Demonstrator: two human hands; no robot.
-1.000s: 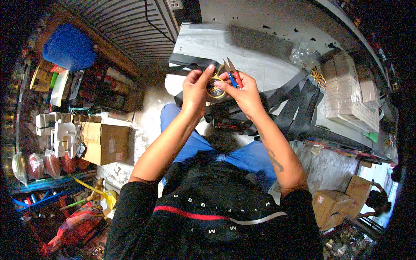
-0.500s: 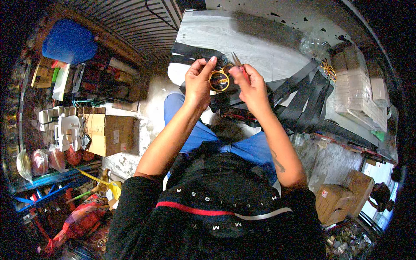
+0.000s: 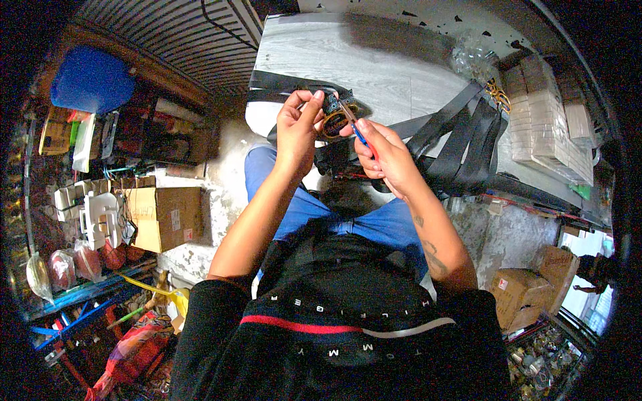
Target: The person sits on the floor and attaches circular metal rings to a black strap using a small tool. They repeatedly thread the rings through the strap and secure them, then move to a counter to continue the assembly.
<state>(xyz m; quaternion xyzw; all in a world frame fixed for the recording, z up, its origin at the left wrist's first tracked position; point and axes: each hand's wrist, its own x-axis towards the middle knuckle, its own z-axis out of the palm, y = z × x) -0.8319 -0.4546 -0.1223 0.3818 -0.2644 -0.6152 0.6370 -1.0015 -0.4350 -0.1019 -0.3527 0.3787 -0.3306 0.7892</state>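
The person's left hand (image 3: pixel 299 127) is raised over the near edge of the tabletop (image 3: pixel 381 60), a pale grey board with a wood-grain finish. Its thumb and forefinger are drawn together, gripping a round black medallion with a gold-coloured rim (image 3: pixel 336 124) at its left side, though from here the fingers hide the exact spot. Just above the medallion runs a dark band with a pale geometric pattern (image 3: pixel 340 101).

The right hand (image 3: pixel 386 155) is closed around slim metal scissors with one red and one blue handle (image 3: pixel 362 138). Their blades slant up and to the left, their tips against or just over the patterned band; I can't tell which, nor whether the blades are parted.

Long flat black straps (image 3: pixel 461 144) fan out across the tabletop to the right, gathered near a bunch of yellow cord (image 3: pixel 497 95). Beyond them sit white boxes wrapped in clear plastic (image 3: pixel 545 127). Over on the left, well apart from the hands, stands an open brown cardboard box (image 3: pixel 177 217).
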